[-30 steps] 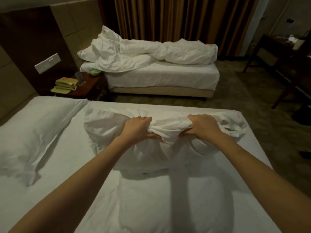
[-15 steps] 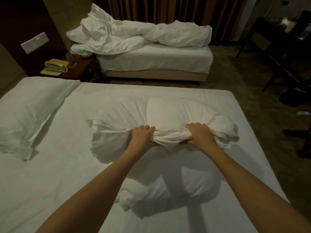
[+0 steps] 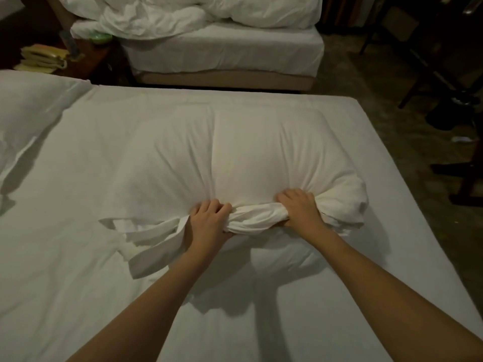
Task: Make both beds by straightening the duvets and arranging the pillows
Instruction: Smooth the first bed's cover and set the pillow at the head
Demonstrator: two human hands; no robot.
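Note:
A white pillow (image 3: 235,155) lies across the near bed (image 3: 65,270), its case bunched along the near edge. My left hand (image 3: 209,223) and my right hand (image 3: 300,207) both grip that bunched fabric, a hand's width apart. A loose flap of the case trails to the left of my left hand. A second white pillow (image 3: 28,113) lies at the bed's left end. On the far bed (image 3: 222,50) a crumpled white duvet (image 3: 188,11) is heaped along the top.
A dark nightstand (image 3: 88,61) with a yellowish telephone (image 3: 41,57) and a small green object stands between the beds. Dark wooden furniture (image 3: 423,48) and a chair fill the right side. Patterned carpet (image 3: 379,100) runs beside the near bed.
Both hands have drawn the pillow's bunched edge toward me, and the pillow now lies flatter and spread on the bed. The view has tilted downward.

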